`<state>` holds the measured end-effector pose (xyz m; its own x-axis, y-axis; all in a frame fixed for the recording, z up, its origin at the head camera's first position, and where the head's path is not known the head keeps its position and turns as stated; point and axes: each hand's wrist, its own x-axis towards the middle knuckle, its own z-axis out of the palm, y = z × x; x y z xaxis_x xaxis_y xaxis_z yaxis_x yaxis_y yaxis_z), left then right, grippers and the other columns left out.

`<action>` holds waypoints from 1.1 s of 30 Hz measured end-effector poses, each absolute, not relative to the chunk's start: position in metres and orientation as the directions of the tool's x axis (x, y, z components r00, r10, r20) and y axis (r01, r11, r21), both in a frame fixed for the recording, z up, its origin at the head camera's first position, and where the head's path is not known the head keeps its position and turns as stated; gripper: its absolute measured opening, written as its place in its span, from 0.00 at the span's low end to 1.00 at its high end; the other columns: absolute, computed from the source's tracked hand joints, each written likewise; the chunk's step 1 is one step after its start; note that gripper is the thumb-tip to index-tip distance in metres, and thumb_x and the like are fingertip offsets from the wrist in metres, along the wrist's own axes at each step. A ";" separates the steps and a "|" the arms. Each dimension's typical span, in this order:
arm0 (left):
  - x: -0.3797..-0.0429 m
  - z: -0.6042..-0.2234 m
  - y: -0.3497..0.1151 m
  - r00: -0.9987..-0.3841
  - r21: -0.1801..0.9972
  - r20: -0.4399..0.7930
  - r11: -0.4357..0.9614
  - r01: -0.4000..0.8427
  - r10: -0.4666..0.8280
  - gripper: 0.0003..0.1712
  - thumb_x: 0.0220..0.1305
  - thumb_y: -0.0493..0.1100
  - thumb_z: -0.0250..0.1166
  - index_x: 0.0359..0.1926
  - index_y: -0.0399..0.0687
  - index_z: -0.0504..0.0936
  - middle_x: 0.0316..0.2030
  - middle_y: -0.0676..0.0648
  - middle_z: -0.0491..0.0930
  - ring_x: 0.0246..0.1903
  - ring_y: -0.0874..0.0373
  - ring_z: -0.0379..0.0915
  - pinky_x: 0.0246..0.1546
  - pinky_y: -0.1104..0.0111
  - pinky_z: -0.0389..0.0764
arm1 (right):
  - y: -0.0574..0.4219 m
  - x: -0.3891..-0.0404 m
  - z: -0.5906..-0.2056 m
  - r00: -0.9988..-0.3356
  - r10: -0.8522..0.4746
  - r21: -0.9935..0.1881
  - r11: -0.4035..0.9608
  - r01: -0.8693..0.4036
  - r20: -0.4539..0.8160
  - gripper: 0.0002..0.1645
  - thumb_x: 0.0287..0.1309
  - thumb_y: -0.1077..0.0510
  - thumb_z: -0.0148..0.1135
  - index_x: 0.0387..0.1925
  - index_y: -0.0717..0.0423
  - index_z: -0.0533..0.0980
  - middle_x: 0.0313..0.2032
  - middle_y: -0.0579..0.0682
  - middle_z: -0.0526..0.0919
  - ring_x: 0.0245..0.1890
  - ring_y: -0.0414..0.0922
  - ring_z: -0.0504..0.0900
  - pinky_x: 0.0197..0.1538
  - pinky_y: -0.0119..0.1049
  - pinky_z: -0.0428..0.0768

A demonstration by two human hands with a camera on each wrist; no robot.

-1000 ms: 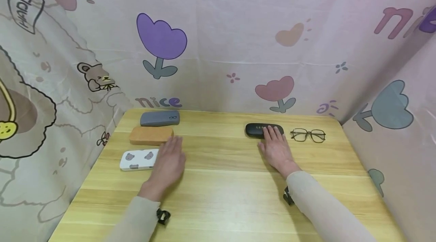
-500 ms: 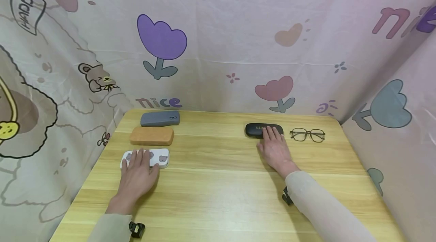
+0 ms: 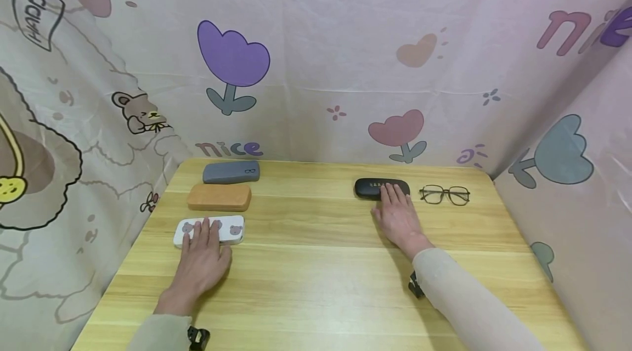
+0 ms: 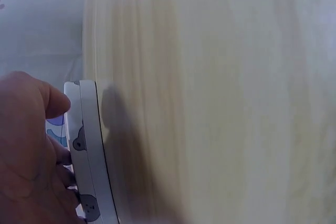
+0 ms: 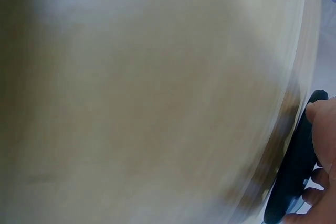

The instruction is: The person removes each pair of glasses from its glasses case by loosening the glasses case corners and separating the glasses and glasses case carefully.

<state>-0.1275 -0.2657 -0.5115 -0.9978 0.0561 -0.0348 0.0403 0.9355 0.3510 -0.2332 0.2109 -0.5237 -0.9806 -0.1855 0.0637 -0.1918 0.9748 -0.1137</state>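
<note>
A white glasses case [image 3: 230, 228] with grey bear heads lies at the table's left. My left hand [image 3: 201, 266] rests its outstretched fingers on top of it; the left wrist view shows the thumb beside the case's edge [image 4: 90, 150]. At the right, my right hand [image 3: 399, 222] lays straight fingers over a black glasses case [image 3: 367, 188] with small gold lettering. That case [image 5: 294, 166] also shows in the right wrist view, under the hand [image 5: 323, 150]. Both cases are closed. Black-framed glasses [image 3: 446, 195] lie unfolded just right of the black case.
Behind the white case lie an orange-tan glasses case [image 3: 219, 197] and a grey-blue one [image 3: 231, 172], in a column. The wooden table [image 3: 316, 285] meets a printed cloth backdrop [image 3: 316, 55] at its far edge. Cloth also hangs at both sides.
My left hand has moved left and toward me, from the right ends of the orange and white cases onto the white case. My right hand stays on the black case.
</note>
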 end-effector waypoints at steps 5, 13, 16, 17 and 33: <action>-0.127 -0.511 -0.261 -0.997 0.369 -0.050 0.929 0.034 0.057 0.40 0.79 0.47 0.43 0.79 0.21 0.47 0.80 0.20 0.38 0.79 0.22 0.32 0.76 0.31 0.35 | 0.211 -0.231 -0.524 -0.980 -0.183 -0.103 0.976 -0.190 0.074 0.46 0.79 0.40 0.50 0.82 0.65 0.52 0.82 0.64 0.53 0.82 0.63 0.52 0.79 0.65 0.52; -0.127 -0.509 -0.237 -0.995 0.377 -0.068 0.925 0.044 0.075 0.40 0.77 0.45 0.45 0.79 0.22 0.47 0.80 0.21 0.38 0.80 0.24 0.30 0.76 0.32 0.35 | 0.199 -0.223 -0.519 -0.975 -0.193 -0.103 0.974 -0.204 0.106 0.45 0.78 0.40 0.51 0.81 0.64 0.55 0.81 0.64 0.55 0.82 0.63 0.54 0.80 0.64 0.52; -0.128 -0.507 -0.223 -0.994 0.385 -0.077 0.922 0.042 0.078 0.41 0.77 0.45 0.45 0.79 0.22 0.47 0.80 0.21 0.38 0.80 0.25 0.29 0.76 0.32 0.34 | 0.191 -0.219 -0.518 -0.970 -0.215 -0.097 0.969 -0.226 0.115 0.45 0.78 0.40 0.51 0.81 0.64 0.56 0.81 0.63 0.56 0.81 0.63 0.55 0.80 0.63 0.53; -0.129 -0.506 -0.218 -0.994 0.389 -0.080 0.920 0.044 0.081 0.41 0.77 0.44 0.46 0.79 0.21 0.47 0.80 0.21 0.38 0.80 0.25 0.28 0.76 0.32 0.34 | 0.188 -0.217 -0.518 -0.968 -0.223 -0.091 0.968 -0.234 0.115 0.45 0.78 0.39 0.51 0.81 0.64 0.56 0.81 0.63 0.56 0.81 0.63 0.55 0.80 0.63 0.53; -0.139 -0.499 -0.143 -0.974 0.465 -0.089 0.874 0.142 0.206 0.38 0.79 0.45 0.47 0.79 0.23 0.53 0.80 0.22 0.41 0.81 0.28 0.31 0.78 0.34 0.37 | 0.141 -0.180 -0.520 -0.921 -0.339 -0.096 0.928 -0.361 0.193 0.43 0.78 0.39 0.53 0.78 0.64 0.62 0.78 0.63 0.65 0.79 0.60 0.63 0.78 0.61 0.60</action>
